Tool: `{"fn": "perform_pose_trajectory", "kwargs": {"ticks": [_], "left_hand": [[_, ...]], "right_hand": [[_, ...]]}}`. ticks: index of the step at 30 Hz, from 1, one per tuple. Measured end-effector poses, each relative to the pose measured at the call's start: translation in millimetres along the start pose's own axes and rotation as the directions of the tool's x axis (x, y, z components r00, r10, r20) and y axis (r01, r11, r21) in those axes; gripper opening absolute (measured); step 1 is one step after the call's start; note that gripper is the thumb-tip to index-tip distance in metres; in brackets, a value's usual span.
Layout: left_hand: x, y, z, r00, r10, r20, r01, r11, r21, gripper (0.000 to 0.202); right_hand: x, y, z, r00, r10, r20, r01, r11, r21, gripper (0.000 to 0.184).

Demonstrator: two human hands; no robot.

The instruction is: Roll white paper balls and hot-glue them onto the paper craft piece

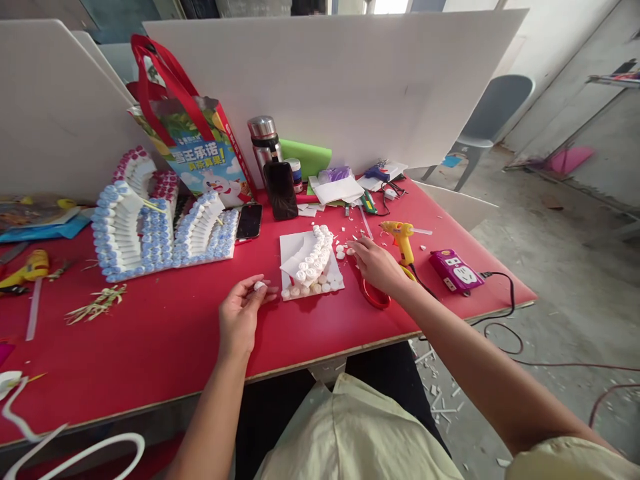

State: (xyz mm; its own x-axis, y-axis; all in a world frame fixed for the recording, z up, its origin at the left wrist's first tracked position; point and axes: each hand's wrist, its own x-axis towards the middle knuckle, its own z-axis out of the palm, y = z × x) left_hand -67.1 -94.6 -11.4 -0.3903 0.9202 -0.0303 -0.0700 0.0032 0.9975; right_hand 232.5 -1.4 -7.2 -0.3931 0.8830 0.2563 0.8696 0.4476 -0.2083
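Note:
My left hand is closed in a pinch on a small white foam flower, just left of the model. The model is a white board with a curved double row of white rosettes standing on it and round white pieces along its front edge. To its right, my right hand reaches over loose white pieces with its fingers stretched out; whether a fingertip touches one is hard to see. Beside that hand lie red-handled scissors and a yellow glue gun.
A purple power strip with a cord stands at the table's right. Blue-and-white models, a shopping bag, a flask and two phones fill the back left. Another glue gun lies far left.

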Motion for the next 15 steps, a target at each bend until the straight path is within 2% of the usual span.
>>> {"fn": "perform_pose_trajectory", "kwargs": {"ticks": [4, 7, 8, 10, 12, 15], "left_hand": [[2, -3, -1.5, 0.998, 0.038, -0.052, -0.033, 0.996, 0.087, 0.043], [2, -9, -2.3, 0.996, 0.064, -0.068, -0.059, 0.995, 0.083, 0.039], [2, -11, -2.2, 0.996, 0.068, -0.063, -0.063, 0.995, 0.074, 0.037], [1, -14, -1.5, 0.996, 0.07, -0.056, -0.067, 0.996, 0.064, 0.036], [-1, -15, -0.4, 0.996, 0.068, -0.052, -0.065, 0.995, 0.07, 0.037], [-3, -15, 0.9, 0.997, 0.072, -0.025, -0.069, 0.992, 0.105, 0.037]], "right_hand": [[-17, -5, -8, 0.998, -0.009, -0.067, 0.014, 0.997, 0.081, 0.036], [-33, -19, -14, 0.995, -0.091, -0.037, 0.094, 0.991, 0.096, 0.029], [-38, -25, -14, 0.994, -0.109, -0.006, 0.109, 0.989, 0.098, 0.03], [-45, -36, -12, 0.994, -0.1, 0.05, 0.095, 0.991, 0.094, 0.043], [-48, -43, -8, 0.995, -0.076, 0.067, 0.07, 0.994, 0.085, 0.053], [-45, -46, -1, 0.996, -0.069, 0.056, 0.065, 0.995, 0.078, 0.051]]}}
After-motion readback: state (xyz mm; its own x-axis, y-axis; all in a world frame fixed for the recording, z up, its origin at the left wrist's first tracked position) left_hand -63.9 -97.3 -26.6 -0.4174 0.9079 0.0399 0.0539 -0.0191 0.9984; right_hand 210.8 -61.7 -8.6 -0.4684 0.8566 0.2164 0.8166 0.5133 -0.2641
